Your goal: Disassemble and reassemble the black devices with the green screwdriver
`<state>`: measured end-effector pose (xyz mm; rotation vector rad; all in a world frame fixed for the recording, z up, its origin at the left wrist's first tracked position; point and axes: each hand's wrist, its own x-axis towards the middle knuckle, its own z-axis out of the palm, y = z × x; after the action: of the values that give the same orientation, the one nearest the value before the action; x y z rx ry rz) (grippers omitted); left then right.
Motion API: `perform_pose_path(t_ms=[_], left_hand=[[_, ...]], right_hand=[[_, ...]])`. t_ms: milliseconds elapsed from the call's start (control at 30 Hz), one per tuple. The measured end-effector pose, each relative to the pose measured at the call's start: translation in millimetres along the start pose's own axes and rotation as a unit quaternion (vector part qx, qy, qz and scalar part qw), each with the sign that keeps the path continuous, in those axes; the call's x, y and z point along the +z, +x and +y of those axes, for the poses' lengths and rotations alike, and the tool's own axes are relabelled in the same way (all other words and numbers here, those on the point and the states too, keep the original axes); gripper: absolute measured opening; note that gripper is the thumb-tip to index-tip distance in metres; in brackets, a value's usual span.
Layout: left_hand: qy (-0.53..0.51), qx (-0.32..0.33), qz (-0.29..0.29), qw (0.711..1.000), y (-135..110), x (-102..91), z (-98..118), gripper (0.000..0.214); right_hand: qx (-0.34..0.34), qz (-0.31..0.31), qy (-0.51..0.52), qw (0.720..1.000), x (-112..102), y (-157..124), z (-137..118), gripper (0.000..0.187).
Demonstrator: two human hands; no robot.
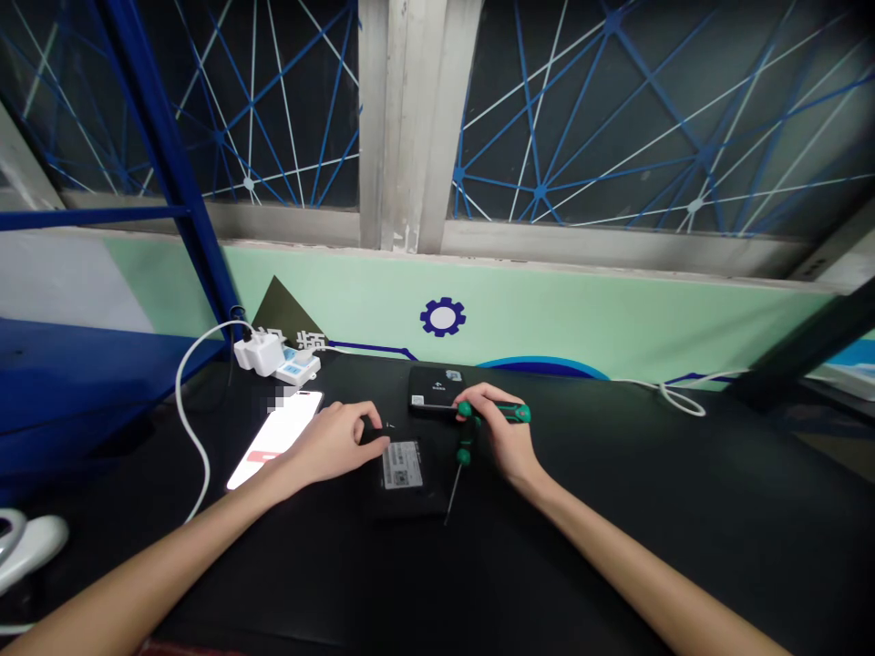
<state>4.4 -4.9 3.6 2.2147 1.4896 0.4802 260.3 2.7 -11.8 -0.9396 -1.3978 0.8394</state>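
Observation:
My left hand [342,442] rests with curled fingers on the left edge of a flat black device [410,487] that carries a grey label. My right hand [498,426] is closed around a green-handled screwdriver [506,413], lying across the hand with its dark shaft pointing left. A second green-handled screwdriver [459,474] lies on the table just right of the device, tip toward me. Behind both, a second black box [434,390] sits on the black table [615,510].
A lit phone [277,437] lies left of my left hand. A white power strip with a charger [273,358] and white cable [188,410] sit at the back left. Another white cable [680,396] loops at the back right. A blue frame post rises on the left.

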Motion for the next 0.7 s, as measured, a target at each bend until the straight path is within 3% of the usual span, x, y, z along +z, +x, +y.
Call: perform_pose_path(t_ms=[133,367,700], left_hand=[[0.055,-0.009,0.025,0.998,0.8,-1.2,0.7,0.033],[0.082,0.058,0.005,0.995,-1.2,-3.8,2.6,0.039],[0.064,0.09,-0.019,0.994,-1.4,-1.8,-1.6,0.041]], right_hand=[[0.026,0.013,0.061,0.998,-1.9,2.2,9.8,0.026],[0.077,-0.025,0.068,0.994,3.1,1.1,10.6,0.03],[0.094,0.023,0.157,0.983,4.6,3.8,11.4,0.035]])
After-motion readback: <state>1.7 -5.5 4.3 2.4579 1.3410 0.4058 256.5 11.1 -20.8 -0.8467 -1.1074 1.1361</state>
